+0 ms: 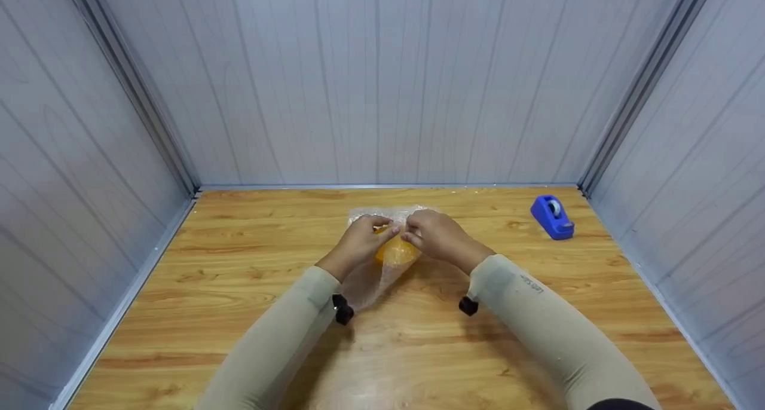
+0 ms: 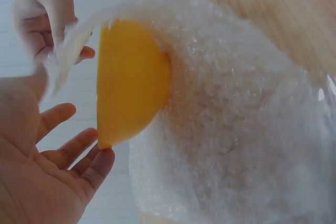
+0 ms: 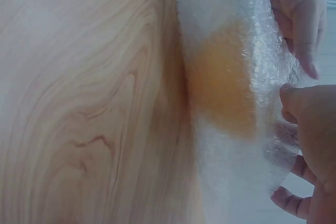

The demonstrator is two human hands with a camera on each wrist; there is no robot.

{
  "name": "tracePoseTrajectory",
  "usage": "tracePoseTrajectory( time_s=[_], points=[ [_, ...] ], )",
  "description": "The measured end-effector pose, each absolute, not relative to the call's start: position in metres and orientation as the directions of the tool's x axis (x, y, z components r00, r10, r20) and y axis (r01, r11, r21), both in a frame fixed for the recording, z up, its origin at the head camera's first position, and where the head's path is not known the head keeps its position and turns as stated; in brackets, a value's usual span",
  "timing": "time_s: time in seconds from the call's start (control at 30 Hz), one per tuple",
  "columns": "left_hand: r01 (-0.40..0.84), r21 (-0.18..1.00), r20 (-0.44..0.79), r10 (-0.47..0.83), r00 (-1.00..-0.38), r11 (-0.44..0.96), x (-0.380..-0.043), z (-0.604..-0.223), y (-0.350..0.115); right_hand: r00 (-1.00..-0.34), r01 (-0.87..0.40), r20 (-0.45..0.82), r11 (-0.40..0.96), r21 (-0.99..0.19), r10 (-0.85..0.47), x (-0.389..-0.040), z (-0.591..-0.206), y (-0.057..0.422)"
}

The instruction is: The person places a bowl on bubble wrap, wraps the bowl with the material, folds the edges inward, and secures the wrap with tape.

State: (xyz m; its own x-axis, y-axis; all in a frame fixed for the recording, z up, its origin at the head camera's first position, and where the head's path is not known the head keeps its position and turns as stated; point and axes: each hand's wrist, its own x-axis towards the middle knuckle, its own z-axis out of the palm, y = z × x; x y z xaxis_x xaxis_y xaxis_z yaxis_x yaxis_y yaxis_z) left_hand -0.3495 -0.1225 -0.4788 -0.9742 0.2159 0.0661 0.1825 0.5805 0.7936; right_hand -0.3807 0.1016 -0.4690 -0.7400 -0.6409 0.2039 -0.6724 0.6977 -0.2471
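Observation:
A yellow bowl (image 2: 128,80) stands on its side in a sheet of clear bubble wrap (image 2: 226,108), on the wooden table. A flap of wrap bends over its rim, and its colour shows through the plastic in the right wrist view. My right hand (image 1: 436,233) pinches the raised edge of the wrap (image 3: 220,182) between thumb and fingers. My left hand (image 2: 47,166) has its fingers spread, with fingertips touching the bowl's lower rim in the left wrist view. The left thumb, blurred, lies against the flap's edge. Both hands are close together above the bowl.
A blue tape dispenser (image 1: 553,217) with a roll in it stands at the back right of the wooden table (image 1: 239,314). Pale panel walls (image 1: 376,81) enclose the table at the back and both sides.

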Motion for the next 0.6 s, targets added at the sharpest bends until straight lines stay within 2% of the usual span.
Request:
tracePoseTrajectory(
  time_s=[0.17,0.33,0.6],
  points=[
    [0.144,0.794,0.062,0.157,-0.986,0.59,-0.353,-0.482,-0.118,-0.761,-0.649,0.223,0.71,-0.275,-0.609,-0.382,-0.474,0.101],
    [0.098,0.798,0.055,0.091,-0.994,0.595,-0.354,-0.484,-0.115,-0.822,-0.569,0.221,0.745,-0.35,-0.524,-0.387,-0.478,0.109],
    [0.037,0.805,0.037,0.012,-0.999,0.592,-0.353,-0.487,-0.111,-0.922,-0.373,0.083,0.805,-0.462,-0.379,-0.407,-0.485,0.132]
  ],
)
